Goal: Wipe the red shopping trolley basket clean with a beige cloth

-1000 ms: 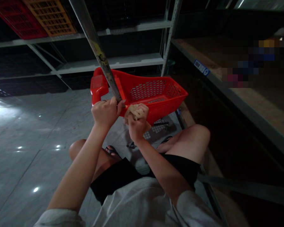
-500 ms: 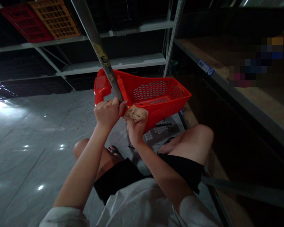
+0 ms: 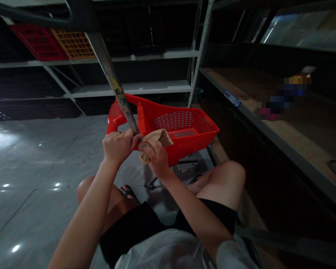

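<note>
My left hand (image 3: 118,145) is clenched around the slanting metal post (image 3: 112,80), low on its length. My right hand (image 3: 157,160), fingers curled, clutches a tan cloth (image 3: 158,137) against the post, just beside the left. A red basket (image 3: 190,129) stands close behind both hands, with a shelf (image 3: 268,125) to the right.

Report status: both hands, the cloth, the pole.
Left hand shut on pole. Right hand grips cloth, at the pole's lower end. Red basket close behind; nothing between hands and pole.
</note>
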Demonstrator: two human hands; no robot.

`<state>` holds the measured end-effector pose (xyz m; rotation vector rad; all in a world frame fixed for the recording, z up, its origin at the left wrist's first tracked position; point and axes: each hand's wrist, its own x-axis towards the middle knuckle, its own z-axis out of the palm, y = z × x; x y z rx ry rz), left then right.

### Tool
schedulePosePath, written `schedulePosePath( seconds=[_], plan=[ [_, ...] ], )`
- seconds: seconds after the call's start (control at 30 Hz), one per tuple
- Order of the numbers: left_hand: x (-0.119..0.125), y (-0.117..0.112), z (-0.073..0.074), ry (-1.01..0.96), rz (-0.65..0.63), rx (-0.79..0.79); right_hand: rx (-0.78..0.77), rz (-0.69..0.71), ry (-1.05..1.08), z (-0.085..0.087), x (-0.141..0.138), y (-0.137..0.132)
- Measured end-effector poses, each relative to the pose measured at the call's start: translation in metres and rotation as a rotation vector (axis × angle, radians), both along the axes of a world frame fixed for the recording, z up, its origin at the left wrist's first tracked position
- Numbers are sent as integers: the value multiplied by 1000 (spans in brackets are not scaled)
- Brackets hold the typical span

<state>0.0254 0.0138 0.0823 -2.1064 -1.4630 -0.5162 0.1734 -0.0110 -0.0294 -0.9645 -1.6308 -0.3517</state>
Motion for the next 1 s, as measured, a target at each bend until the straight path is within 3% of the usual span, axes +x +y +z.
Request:
schedulePosePath(
  seconds=[0.07, 0.23, 0.33, 0.43, 0.6, 0.67, 0.73, 0.83, 1.0],
  plan=[
    [-11, 2, 1, 5, -17, 0, -41, -40, -33, -9, 33, 11],
    [-34, 4, -2, -68, -52, -1, -275, -263, 16, -45, 155, 18],
    [-38, 2, -5, -113, -57, 14, -383, -400, 96, -44, 187, 16],
    [-36, 1, -6, -94, -60, 55, -452, -316, 110, -27, 145, 12],
    [-38, 0, -2, -115, -48, 48, -390, -27, -26, 21, 13, -1],
    [-39, -3, 0, -107, -26, 10, -347, 25, -95, 34, -12, -4],
    [-39, -5, 2, -101, -11, -26, -352, 44, -192, 36, -8, -2],
    [-39, -7, 4, -105, 7, -45, -442, -29, -316, 21, 42, 6],
    [-37, -3, 2, -75, 20, -38, -557, -227, -335, -9, 184, 7]
  ],
)
